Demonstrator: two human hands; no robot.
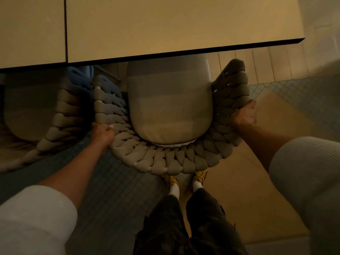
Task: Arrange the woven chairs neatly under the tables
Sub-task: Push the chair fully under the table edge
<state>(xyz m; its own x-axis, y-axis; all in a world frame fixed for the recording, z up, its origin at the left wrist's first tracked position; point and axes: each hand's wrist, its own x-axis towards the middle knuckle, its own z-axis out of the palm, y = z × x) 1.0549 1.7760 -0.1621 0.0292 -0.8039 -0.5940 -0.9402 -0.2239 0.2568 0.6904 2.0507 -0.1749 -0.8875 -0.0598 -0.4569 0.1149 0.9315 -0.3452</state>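
Observation:
A woven chair (pixel 165 161) with a thick braided curved back and a pale seat cushion (pixel 170 107) stands in front of me, its seat front tucked under the edge of the cream table (pixel 165 24). My left hand (pixel 103 134) grips the left side of the braided back. My right hand (pixel 243 115) grips the right side of it. A second woven chair (pixel 60 115) stands at the left, also partly under a table (pixel 31 28).
The two tabletops meet at a dark seam (pixel 65 30). My feet in yellow shoes (pixel 184 179) stand right behind the chair back. The floor is small grey tiles (pixel 114 181) with a tan patch (pixel 248 181) to the right.

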